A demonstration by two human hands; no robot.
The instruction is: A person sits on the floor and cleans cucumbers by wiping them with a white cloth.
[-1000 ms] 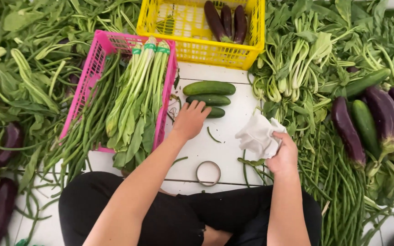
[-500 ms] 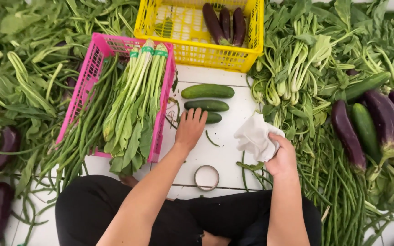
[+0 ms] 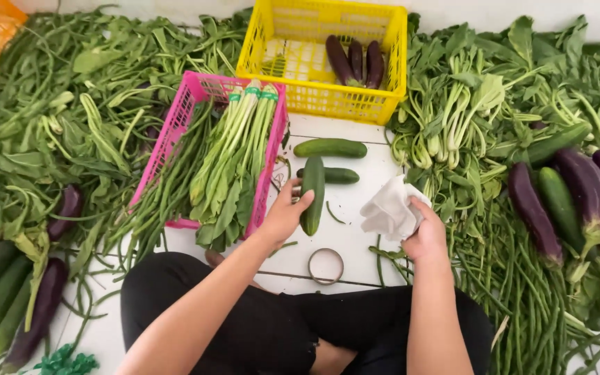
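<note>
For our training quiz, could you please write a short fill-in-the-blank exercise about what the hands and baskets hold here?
1. The left hand holds a ____.
2. The right hand holds a white ____.
3. The yellow basket holds three ____.
4. The bundled greens lie in the ____ basket.

Missing words: cucumber; cloth; eggplants; pink.

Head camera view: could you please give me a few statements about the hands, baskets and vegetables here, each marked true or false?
1. The left hand grips a cucumber. True.
2. The right hand holds a knife. False: it holds a crumpled white cloth.
3. The yellow basket contains eggplants. True.
4. The pink basket holds only cucumbers. False: it holds bundled leafy greens and long beans.
5. Two more cucumbers lie on the floor beyond the held one. True.
</note>
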